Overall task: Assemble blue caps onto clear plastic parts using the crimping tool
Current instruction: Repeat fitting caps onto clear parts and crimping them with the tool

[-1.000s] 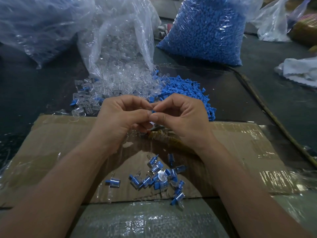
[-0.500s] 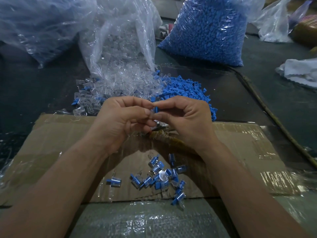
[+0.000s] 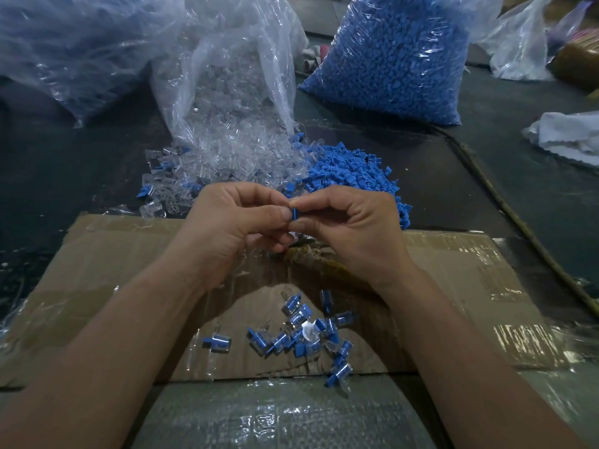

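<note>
**Both hands pinch one cap (image 3: 295, 214) above the cardboard (image 3: 113, 270)**

Nearest, a film-wrapped carton (image 3: 285, 416) runs along the bottom edge. The flat cardboard lies just past it on the dark tabletop (image 3: 518, 163).

Between the forearms, finished pieces (image 3: 308, 332) lie scattered on the cardboard. They are clear bodies with blue caps fitted. One lies apart to the left and the rest bunch together.

Above them the left hand (image 3: 233, 231) and the right hand (image 3: 350, 231) meet fingertip to fingertip, with all fingers curled. Thumb and forefinger of each grip the small blue cap, which is raised over the far part of the cardboard. Whether a clear part sits in that pinch cannot be told.

A tool (image 3: 311, 259) with a brownish wrapped handle lies on the cardboard under the right hand, its dark tip pointing left. Whether the hand touches it cannot be told.

Beyond the cardboard's far edge, loose clear parts (image 3: 201, 176) spill across the tabletop. They touch a heap of loose caps (image 3: 350, 170) on their right.

Behind the clear parts stands their open bag (image 3: 227, 85). A full cap bag (image 3: 395, 59) stands farther right, and a hazy bluish bag (image 3: 64, 50) lies at far left.

A white cloth (image 3: 570, 137) lies at the right edge.
</note>
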